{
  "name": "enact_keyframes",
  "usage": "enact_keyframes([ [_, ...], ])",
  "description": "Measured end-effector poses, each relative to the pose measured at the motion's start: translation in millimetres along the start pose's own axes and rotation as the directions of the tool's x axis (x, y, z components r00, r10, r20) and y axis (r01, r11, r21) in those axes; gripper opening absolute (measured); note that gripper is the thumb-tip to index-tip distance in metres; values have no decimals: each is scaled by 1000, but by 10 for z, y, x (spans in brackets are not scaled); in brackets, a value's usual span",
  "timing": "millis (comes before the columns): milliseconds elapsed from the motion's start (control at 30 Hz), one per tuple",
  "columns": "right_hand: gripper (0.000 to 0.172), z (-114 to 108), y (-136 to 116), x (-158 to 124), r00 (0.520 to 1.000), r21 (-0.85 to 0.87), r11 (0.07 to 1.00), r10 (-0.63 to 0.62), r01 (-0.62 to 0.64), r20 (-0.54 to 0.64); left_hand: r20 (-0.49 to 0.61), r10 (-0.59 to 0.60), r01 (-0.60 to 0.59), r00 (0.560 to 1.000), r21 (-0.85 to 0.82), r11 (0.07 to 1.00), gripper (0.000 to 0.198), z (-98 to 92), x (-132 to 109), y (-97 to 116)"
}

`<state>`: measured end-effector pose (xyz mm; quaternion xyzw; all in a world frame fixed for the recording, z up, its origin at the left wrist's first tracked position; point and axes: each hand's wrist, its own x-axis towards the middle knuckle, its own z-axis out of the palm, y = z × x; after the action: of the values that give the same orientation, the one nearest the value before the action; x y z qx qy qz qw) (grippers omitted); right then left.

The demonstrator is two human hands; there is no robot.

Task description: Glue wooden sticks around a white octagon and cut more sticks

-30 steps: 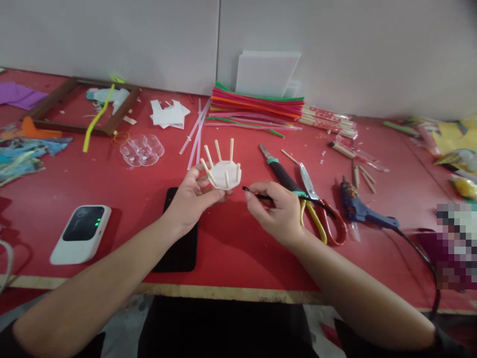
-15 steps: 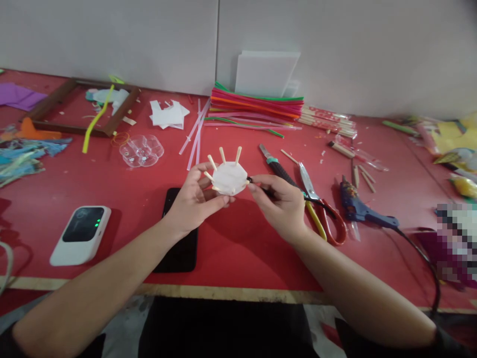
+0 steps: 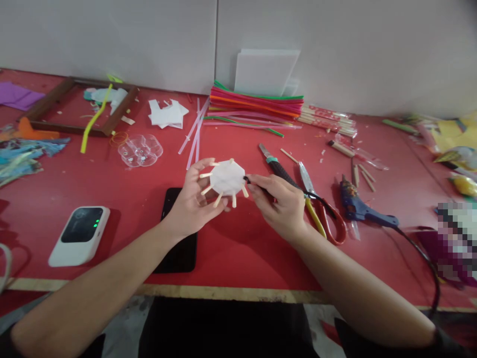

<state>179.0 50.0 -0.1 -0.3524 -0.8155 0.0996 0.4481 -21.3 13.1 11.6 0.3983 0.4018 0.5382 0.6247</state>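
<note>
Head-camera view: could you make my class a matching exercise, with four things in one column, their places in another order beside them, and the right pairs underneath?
Things
1. Glue gun
2. Black cord
3. Black phone
4. White polygonal panel with wooden sticks

Places
A. Held in the left hand
B. Partly hidden by the left forearm
C. Right of the red-handled scissors
D. Pinched in the right hand

Right pairs: 1-C, 2-D, 3-B, 4-A

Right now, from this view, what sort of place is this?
Probably a craft workspace: a glue gun and scissors lie on a red table, with a bundle of colourful strips near the wall.
</note>
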Motion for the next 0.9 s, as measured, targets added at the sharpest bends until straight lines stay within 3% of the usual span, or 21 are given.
enact_keyframes([
  [167, 20, -9, -11, 27, 1000, -1, 1000, -1, 1, 7, 91, -33, 37, 995, -39, 999, 59, -51, -20, -40],
  [367, 11, -23, -3, 30, 999, -7, 999, 37, -37, -16, 154, -17, 33, 988, -104, 994, 44, -112, -21, -83],
  [533, 13, -29, 33, 45, 1000, 4, 1000, 5, -5, 26, 145, -84, 120, 986, -262, 957, 72, -68, -27, 19],
  [700, 18, -59, 75, 75, 995, -10, 997, -71, 72, 67, 94, -125, 145, 988, -247, 958, 65, -58, -26, 15],
  [900, 19, -104, 133, 90, 983, -95, 986, -126, 140, 134, 139, -146, 176, 979, -232, 957, 81, -81, -12, -11],
])
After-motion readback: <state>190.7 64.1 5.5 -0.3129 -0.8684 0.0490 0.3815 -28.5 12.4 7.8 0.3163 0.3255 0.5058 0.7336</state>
